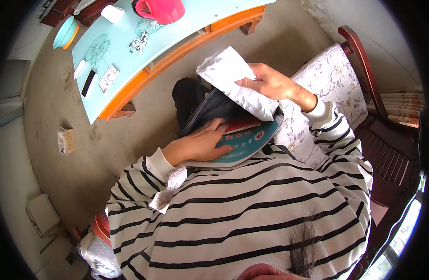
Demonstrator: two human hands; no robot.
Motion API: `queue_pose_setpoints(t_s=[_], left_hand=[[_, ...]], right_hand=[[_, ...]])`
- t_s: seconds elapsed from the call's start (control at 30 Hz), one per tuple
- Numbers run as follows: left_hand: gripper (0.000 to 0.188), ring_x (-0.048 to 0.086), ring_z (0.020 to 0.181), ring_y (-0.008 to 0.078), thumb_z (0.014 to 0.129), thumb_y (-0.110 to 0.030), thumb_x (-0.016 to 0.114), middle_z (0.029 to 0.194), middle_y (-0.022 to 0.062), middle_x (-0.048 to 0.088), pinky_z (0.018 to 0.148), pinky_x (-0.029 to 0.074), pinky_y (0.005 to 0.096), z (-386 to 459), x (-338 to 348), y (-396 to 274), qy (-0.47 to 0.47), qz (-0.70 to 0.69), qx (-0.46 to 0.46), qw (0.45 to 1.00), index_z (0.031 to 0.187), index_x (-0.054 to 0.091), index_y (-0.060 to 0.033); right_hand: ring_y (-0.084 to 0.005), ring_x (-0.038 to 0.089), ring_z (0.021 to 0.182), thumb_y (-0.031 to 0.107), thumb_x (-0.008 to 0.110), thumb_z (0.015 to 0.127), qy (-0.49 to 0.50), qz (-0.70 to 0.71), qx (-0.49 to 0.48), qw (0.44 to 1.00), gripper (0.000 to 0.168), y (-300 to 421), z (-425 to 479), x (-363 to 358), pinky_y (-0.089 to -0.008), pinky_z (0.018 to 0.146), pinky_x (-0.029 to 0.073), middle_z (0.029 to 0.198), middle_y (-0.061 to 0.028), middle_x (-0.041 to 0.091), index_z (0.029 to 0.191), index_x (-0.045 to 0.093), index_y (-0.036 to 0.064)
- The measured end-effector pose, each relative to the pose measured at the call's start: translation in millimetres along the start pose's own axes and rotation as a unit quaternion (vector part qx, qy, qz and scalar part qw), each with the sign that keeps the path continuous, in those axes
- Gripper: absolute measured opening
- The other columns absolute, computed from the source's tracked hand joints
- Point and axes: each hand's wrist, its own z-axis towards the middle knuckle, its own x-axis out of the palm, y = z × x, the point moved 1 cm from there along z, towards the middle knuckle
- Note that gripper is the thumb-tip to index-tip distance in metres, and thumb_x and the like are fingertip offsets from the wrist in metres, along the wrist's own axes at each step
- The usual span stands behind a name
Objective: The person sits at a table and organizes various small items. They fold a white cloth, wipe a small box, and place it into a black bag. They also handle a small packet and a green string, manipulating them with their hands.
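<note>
My right hand (270,82) grips a white, crumpled plastic packet (232,75) between thumb and fingers. The packet is raised at the mouth of a black bag (211,108) on my lap. Inside the bag is a teal booklet (249,145) bearing writing, with a red item (244,126) behind it. My left hand (204,141) lies over the booklet at the bag's left side. Its thumb rests across the teal cover and its fingers are spread towards the black lining.
Ahead is a pale blue-topped table (123,66) with a pink jug (165,10), a white cup (113,14), a phone-like black item (88,83) and a card (109,78). A floral-cushioned wooden seat (326,77) stands right. A small box (66,140) sits on the floor.
</note>
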Motion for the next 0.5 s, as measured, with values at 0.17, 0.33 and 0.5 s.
queue_pose_setpoints(t_s=[0.17, 0.33, 0.5], left_hand=[[0.072, 0.04, 0.132, 0.0409, 0.092, -0.05, 0.06, 0.146, 0.0292, 0.032, 0.112, 0.034, 0.0429, 10, -8, 5, 0.05, 0.069, -0.038, 0.996, 0.134, 0.048, 0.0079], [0.071, 0.043, 0.128, 0.0456, 0.091, -0.052, 0.061, 0.141, 0.0292, 0.038, 0.112, 0.034, 0.0442, 12, -6, 10, 0.077, -0.018, -0.049, 0.996, 0.127, 0.055, 0.0084], [0.075, 0.046, 0.126, 0.0466, 0.093, -0.052, 0.059, 0.141, 0.0326, 0.038, 0.111, 0.036, 0.0435, 9, -10, 12, -0.031, 0.102, 0.01, 0.994, 0.131, 0.048, 0.0114]], right_hand=[[-0.0418, 0.064, 0.09, 0.016, 0.063, 0.096, 0.005, -0.064, -0.023, 0.998, 0.026, 2, -1, 4, -0.043, 0.081, 0.052, 0.097, -0.0227, 0.067, 0.112, 0.06, -0.004], [-0.0414, 0.064, 0.091, 0.017, 0.063, 0.096, -0.01, -0.065, -0.005, 0.998, 0.027, -2, 4, 2, -0.0426, 0.082, 0.052, 0.1, -0.0232, 0.068, 0.113, 0.06, -0.004], [-0.0409, 0.065, 0.091, 0.021, 0.062, 0.097, -0.011, -0.055, 0.005, 0.998, 0.031, -8, 7, -6, -0.0424, 0.082, 0.052, 0.099, -0.0235, 0.068, 0.114, 0.06, -0.005]])
